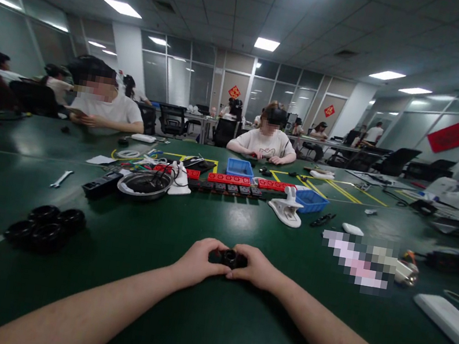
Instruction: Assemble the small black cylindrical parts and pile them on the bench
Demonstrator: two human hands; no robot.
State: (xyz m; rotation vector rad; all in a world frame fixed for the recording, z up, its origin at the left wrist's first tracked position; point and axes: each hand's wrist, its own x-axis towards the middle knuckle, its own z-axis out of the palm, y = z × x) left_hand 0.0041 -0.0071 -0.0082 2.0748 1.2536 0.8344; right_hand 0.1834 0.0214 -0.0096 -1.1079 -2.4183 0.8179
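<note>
Both of my hands meet over the green table around a small black ring-shaped part (230, 258) with a round opening facing me. My left hand (199, 261) grips it from the left, thumb in front and fingers behind. From the other side my right hand (255, 267) closes on the same part, its thumb and fingertips almost touching those of the left. Fingers hide much of the part, so its exact kind is unclear. Off to the left sits a cluster of several black round cup-like parts (48, 227).
A metal bowl (144, 184), white clip bases (287, 211), blue bins (310, 201) and red strips (229, 179) line the table's middle. A wrench (61, 179) lies left; a white power strip (450, 326) lies right. Co-workers sit across the table.
</note>
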